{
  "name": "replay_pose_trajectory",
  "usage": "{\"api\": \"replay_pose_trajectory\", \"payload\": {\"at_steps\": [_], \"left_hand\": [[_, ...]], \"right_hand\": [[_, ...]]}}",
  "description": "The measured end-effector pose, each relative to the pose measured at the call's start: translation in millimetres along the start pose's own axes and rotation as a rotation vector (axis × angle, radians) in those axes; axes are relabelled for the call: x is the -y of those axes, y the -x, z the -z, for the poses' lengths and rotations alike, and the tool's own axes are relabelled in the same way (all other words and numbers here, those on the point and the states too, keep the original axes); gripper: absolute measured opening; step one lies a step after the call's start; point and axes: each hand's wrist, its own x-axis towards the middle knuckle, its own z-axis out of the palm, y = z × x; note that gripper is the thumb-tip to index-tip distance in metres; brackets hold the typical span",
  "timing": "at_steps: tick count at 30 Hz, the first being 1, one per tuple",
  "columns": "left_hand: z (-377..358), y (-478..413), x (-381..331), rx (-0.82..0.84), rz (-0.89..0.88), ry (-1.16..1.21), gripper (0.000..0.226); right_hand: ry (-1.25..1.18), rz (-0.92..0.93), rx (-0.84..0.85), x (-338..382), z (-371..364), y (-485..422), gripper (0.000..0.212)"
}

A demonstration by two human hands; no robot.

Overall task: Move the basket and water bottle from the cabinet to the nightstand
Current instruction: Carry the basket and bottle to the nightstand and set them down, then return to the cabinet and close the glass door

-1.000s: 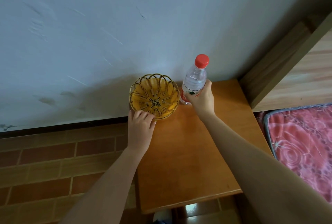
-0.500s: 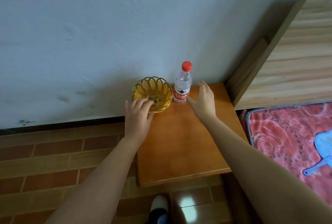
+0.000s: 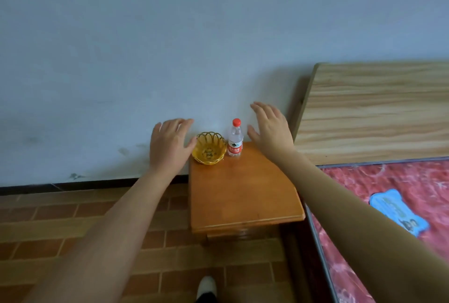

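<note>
Wooden nightstand (image 3: 243, 193) stands against the wall, between the brick floor and the red mattress (image 3: 388, 205). Left hand (image 3: 170, 147) and right hand (image 3: 271, 130) are raised near its far end, fingers spread and relaxed, holding nothing. Yellow basket (image 3: 209, 155) sits at the top's far left corner; water bottle (image 3: 235, 142) stands upright just right of it, red cap on.

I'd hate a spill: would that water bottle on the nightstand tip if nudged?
Probably: the water bottle stands upright, tall and narrow, on the nightstand. Once down, its round body would likely roll. Its red cap is on, so spilling seems unlikely.
</note>
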Motion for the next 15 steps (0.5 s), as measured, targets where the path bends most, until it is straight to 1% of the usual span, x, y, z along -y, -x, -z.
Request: {"api": "replay_pose_trajectory", "payload": {"at_steps": [3, 7, 15], "left_hand": [[45.2, 3.2, -2.2, -0.016, -0.005, -0.069, 0.036], [92.7, 12.0, -2.1, 0.029, 0.009, -0.135, 0.033], [138.5, 51.1, 11.6, 0.059, 0.194, -0.207, 0.04]], "right_hand": [[0.047, 0.064, 0.037, 16.6, 33.2, 5.5, 0.046], [0.082, 0.129, 0.143, 37.8, 57.0, 17.1, 0.046], [0.073, 0.195, 0.135, 75.8, 67.1, 32.9, 0.047]]}}
